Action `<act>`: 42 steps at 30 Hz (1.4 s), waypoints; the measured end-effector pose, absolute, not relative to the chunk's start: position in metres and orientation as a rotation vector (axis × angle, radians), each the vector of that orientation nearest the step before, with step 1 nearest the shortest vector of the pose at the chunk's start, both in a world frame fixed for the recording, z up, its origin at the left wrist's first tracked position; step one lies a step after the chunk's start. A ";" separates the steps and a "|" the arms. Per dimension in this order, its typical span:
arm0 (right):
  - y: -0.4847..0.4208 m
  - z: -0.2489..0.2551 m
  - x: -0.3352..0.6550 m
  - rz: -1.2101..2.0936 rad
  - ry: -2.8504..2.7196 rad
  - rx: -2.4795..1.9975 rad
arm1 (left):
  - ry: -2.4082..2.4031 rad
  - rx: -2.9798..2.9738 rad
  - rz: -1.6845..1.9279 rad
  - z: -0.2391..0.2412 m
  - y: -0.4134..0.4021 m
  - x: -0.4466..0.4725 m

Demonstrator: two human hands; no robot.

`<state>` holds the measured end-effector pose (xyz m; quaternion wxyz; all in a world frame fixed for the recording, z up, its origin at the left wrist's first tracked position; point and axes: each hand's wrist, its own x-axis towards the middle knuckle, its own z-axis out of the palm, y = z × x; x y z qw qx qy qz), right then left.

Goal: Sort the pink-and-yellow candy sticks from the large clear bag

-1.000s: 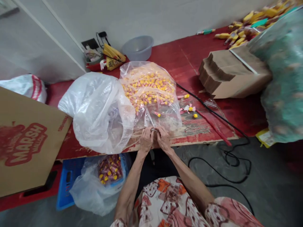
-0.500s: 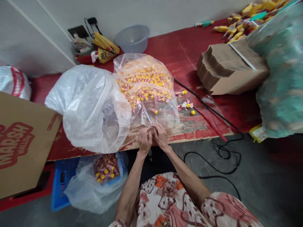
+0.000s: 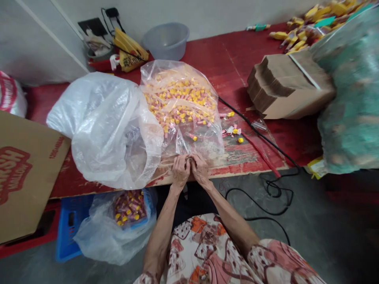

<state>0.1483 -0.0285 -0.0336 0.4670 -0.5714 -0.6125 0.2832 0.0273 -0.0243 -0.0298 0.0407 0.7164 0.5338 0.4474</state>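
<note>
My left hand (image 3: 181, 169) and my right hand (image 3: 200, 169) meet fingertip to fingertip at the table's front edge. Both are closed in a pinch, and whatever lies between the fingers is too small and covered to make out. Right at the fingertips lies the near edge of a clear plastic bag (image 3: 204, 146). Inside it is a heap of small pink pieces with yellow caps (image 3: 185, 100). One capped piece (image 3: 193, 137) lies apart, closer to my hands. To the left, a large whitish plastic bag (image 3: 100, 134) slumps with its mouth towards me.
Loose capped pieces (image 3: 236, 131), a red strip (image 3: 263, 157) and a black cable (image 3: 251, 126) lie right of the bag. Stacked cardboard (image 3: 290, 86) and a green-filled sack (image 3: 352, 118) stand farther right. A carton (image 3: 26, 173) is left; below, a blue crate (image 3: 66, 232).
The whole view has shifted slightly, with table objects sitting a little farther left and higher. My hands stay pinched together in the same place by the bag's edge, fingers slightly shifted.
</note>
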 end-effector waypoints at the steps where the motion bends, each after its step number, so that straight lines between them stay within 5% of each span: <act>1: -0.029 -0.034 0.148 0.691 -1.502 -1.405 | 1.621 2.200 1.341 -0.031 -0.024 0.028; 42: -0.029 -0.040 0.152 0.599 -1.539 -1.375 | 1.618 2.270 1.344 -0.036 -0.031 0.032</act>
